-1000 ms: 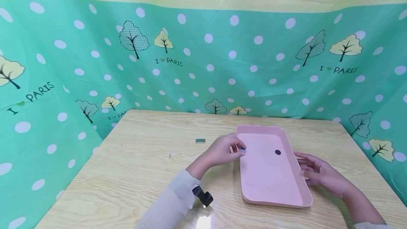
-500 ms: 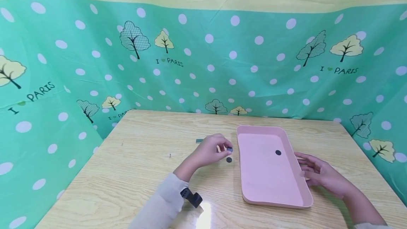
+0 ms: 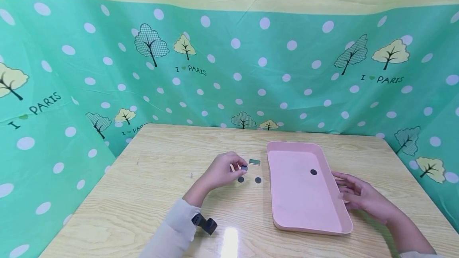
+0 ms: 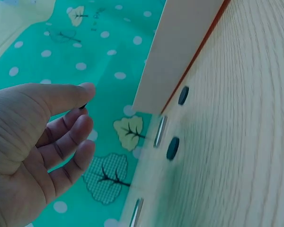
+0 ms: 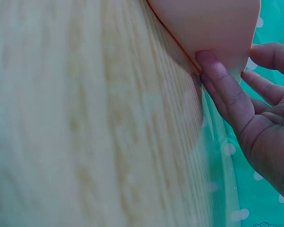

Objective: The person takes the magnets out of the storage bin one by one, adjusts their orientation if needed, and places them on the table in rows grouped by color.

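Observation:
My left hand [image 3: 221,170] pinches a small dark piece [image 3: 244,168] between thumb and fingertips, above the table left of the pink tray [image 3: 305,228]; the fingers cover most of it. Beneath and beside this hand lie two black discs, a nearer one [image 3: 241,179] and one closer to the tray [image 3: 258,180]. A flat shiny rectangle [image 3: 255,162] lies behind them. In the left wrist view a second rectangle [image 4: 136,213] shows, hidden by the hand in the head view. Another black disc [image 3: 313,172] lies inside the tray. My right hand [image 3: 365,198] touches the tray's right wall with extended fingers.
A wooden table [image 3: 143,210] carries everything. Far to the left lies a tiny object [image 3: 191,175], too small to identify. A green dotted curtain [image 3: 229,71] hangs behind the table and along its sides.
My left hand has moved left from the tray's left rim, still pinching the small piece. Two black discs and a rectangle have come into view where it was. The right hand stays put.

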Tool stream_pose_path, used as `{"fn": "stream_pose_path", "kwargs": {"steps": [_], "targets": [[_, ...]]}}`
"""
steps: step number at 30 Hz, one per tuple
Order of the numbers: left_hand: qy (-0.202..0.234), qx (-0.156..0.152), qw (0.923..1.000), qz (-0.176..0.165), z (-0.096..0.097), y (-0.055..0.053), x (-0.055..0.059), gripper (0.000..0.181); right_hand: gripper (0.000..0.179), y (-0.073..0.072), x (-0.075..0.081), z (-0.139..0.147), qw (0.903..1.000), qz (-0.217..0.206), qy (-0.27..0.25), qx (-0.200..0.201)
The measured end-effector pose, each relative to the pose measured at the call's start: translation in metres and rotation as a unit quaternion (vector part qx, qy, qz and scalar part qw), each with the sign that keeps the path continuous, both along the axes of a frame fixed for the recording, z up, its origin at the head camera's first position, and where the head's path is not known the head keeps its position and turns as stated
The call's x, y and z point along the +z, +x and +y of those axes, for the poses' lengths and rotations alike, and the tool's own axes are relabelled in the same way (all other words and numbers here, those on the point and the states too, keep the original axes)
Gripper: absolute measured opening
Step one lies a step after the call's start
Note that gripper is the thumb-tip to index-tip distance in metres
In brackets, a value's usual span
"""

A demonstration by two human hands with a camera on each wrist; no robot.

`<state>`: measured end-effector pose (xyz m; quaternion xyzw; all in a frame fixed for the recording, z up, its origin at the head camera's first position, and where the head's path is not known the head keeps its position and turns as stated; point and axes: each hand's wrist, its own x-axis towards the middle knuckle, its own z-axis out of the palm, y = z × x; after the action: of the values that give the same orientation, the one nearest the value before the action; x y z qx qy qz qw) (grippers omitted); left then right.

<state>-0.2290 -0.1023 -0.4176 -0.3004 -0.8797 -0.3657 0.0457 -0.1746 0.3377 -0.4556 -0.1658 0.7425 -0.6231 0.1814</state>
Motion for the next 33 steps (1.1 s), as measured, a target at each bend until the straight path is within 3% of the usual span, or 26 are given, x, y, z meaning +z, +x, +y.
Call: {"fn": "stream_pose_path", "kwargs": {"steps": [6, 12, 22, 33], "targets": [[-0.003, 0.021, 0.9998, -0.004, -0.013, -0.001, -0.006, 0.009, 0.059, 0.000, 0.000, -0.002, 0.9998, -0.006, 0.018, -0.010], [0.005, 0.027, 0.9996, -0.002, -0.025, -0.002, -0.013, 0.008, 0.054, 0.000, -0.001, 0.001, 1.0000, -0.007, 0.001, -0.002], [-0.042, 0.041, 0.9963, -0.063, -0.044, -0.007, -0.025, 0.008, 0.052, -0.001, -0.002, 0.001, 0.9999, -0.010, -0.006, 0.000], [-0.065, 0.034, 0.9942, -0.079, -0.053, -0.014, -0.035, 0.006, 0.053, -0.001, -0.001, 0.000, 0.9999, -0.006, 0.001, -0.008]]}}
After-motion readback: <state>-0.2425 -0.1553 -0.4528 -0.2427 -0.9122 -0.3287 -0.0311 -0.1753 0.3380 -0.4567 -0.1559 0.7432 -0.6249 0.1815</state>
